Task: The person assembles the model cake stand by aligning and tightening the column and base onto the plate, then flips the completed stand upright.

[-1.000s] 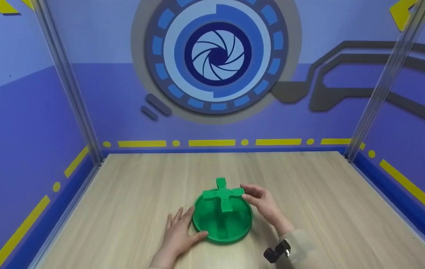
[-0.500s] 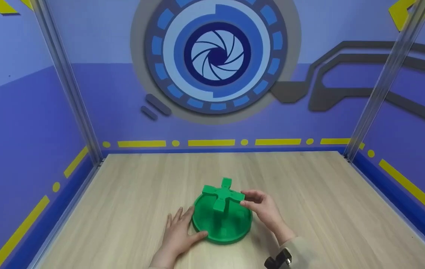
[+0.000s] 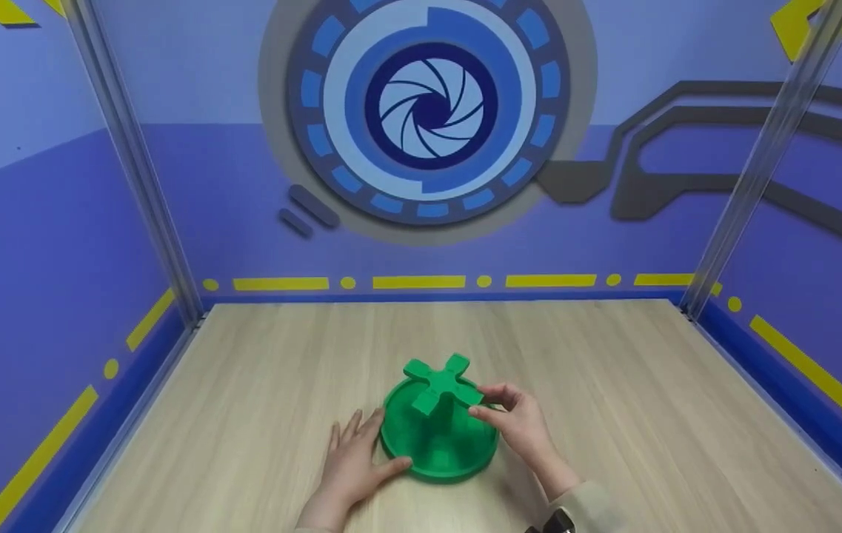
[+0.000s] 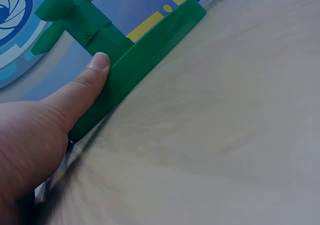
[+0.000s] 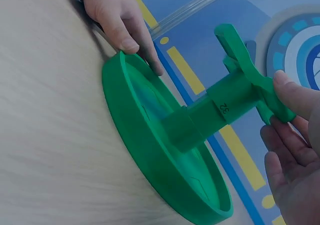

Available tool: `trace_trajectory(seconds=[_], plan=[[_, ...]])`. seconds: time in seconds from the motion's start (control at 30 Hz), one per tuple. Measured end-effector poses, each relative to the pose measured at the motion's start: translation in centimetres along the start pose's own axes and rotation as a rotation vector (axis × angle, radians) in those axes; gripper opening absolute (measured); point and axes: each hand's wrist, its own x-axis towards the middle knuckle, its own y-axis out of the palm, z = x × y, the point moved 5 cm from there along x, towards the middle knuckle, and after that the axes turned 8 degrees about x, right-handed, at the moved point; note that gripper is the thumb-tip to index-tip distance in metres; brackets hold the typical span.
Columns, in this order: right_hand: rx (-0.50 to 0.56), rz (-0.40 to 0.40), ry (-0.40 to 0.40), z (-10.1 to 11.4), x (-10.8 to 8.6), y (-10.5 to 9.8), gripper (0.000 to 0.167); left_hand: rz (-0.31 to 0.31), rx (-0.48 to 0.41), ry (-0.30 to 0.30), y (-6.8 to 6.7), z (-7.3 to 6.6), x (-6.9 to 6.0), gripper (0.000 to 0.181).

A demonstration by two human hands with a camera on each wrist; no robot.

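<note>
A green round dish-like base with a raised rim lies flat on the table. From its middle rises a stepped green post with small dark numerals, seen in the right wrist view. Four flared arms form the cross-shaped handle on top. My right hand pinches one arm of this handle between thumb and fingers. On the left, my left hand rests against the base with fingers spread and fairly straight. Its thumb touches the rim. Part of the base's interior is hidden below the handle.
The wood-grain table is bounded by blue printed walls at the back and sides. Clear corner posts stand at the rear corners. A black device sits at my right wrist.
The cross handle has turned clockwise as seen from above. My right hand has moved slightly toward me with the arm it pinches. My left hand and the base have stayed in place.
</note>
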Motion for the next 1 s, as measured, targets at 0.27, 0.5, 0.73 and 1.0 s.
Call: trace_trajectory(seconds=[0.27, 0.5, 0.73, 1.0], plan=[[0.019, -0.023, 0.026, 0.15, -0.70, 0.69, 0.033, 0.006, -0.011, -0.016, 0.03, 0.01, -0.19, 0.105], [0.025, -0.007, 0.003, 0.25, -0.86, 0.91, 0.032, 0.019, -0.012, -0.026, 0.08, 0.04, -0.23, 0.105], [0.037, -0.010, -0.009, 0.40, -0.79, 0.99, 0.032, 0.025, -0.013, -0.026, 0.08, -0.07, -0.23, 0.104], [0.038, -0.034, -0.017, 0.33, -0.71, 0.99, 0.034, 0.020, -0.006, -0.016, 0.07, -0.12, -0.07, 0.105]])
